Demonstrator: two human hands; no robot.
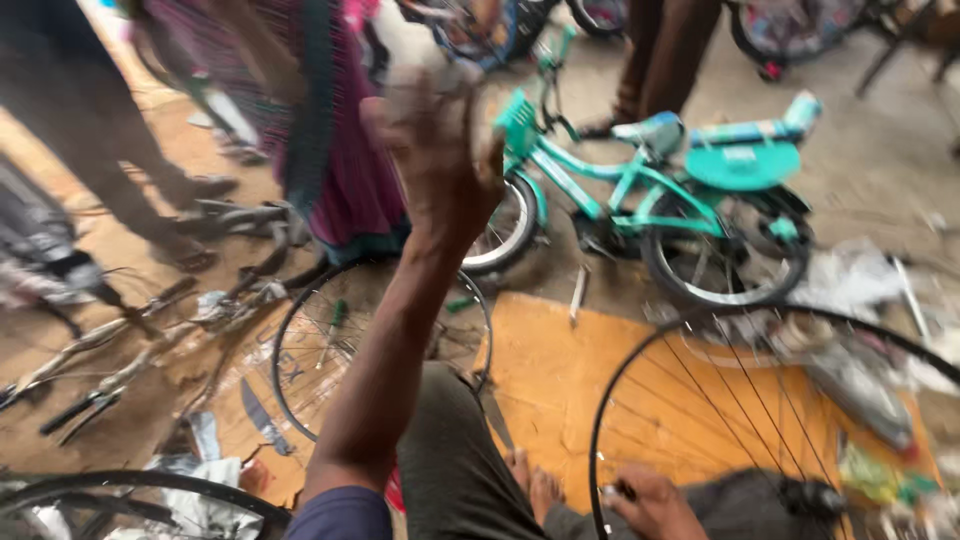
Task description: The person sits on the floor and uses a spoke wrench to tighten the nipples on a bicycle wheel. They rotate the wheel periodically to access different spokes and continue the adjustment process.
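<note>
Here you sat on the ground with the spoked wheel [603,420] stood upright in front of your legs, its black rim rising over the orange mat [560,380]. Your right hand [652,503] was down at the bottom of that rim, fingers closed around it and steadying it just beside your bare foot.

Your left hand [440,150] was lifted high, well apart from the wheel. It was smeared by motion. The fingers looked curled, perhaps around something pale, but I could not tell whether it gripped anything or was simply bent.

By my reading, the step in hand was work on the wheel, with one hand holding it and the other away from it. Any next move on the rim would have called for the raised hand to come down to the spokes while your right hand kept the wheel from rolling or tipping.

A second wheel [280,350] lay flat on the ground past your left knee, with small tools and scraps scattered near it. Beyond it stood a teal child's bicycle [640,185]. A person in a pink garment [340,170] was standing close behind your lifted hand.
</note>
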